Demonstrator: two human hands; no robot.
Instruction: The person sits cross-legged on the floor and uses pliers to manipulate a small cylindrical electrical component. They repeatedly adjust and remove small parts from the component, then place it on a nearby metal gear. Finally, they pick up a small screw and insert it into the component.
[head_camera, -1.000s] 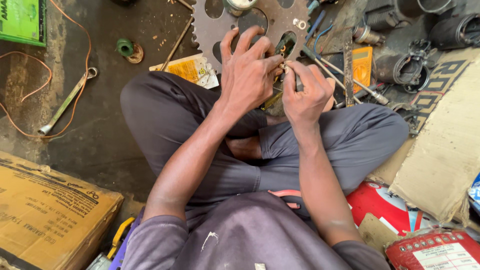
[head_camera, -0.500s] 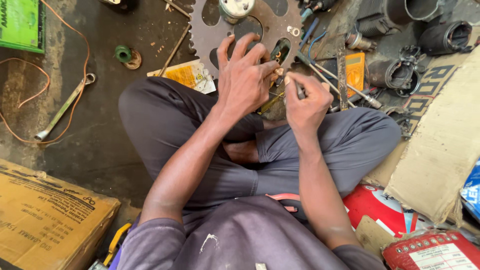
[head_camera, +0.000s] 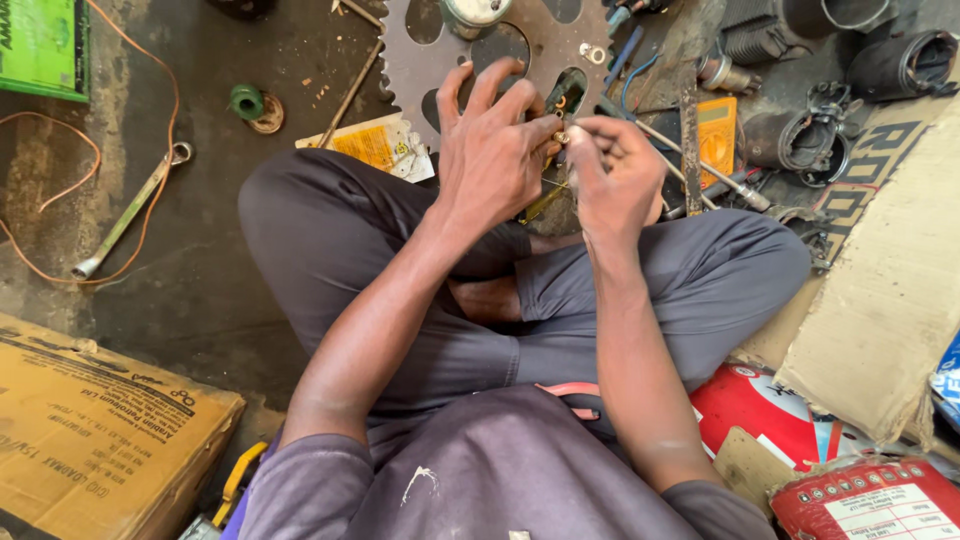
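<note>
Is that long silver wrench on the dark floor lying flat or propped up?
Lying flat: the long silver wrench rests full-length on the floor, untouched.

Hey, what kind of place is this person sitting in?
Probably a small mechanical repair workshop, worked on the floor: a large toothed metal disc, a ring spanner on the stained concrete and dark cylindrical motor housings lie around the seated person.

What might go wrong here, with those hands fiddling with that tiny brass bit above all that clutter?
The small brass part is pinched only between fingertips of the left hand and right hand; if it slips, it could vanish among the tools or drop through a hole in the toothed metal disc below. That disc's toothed edge lies close to the hands and might scrape a knuckle. The loose orange wire on the floor could snag a foot.
</note>
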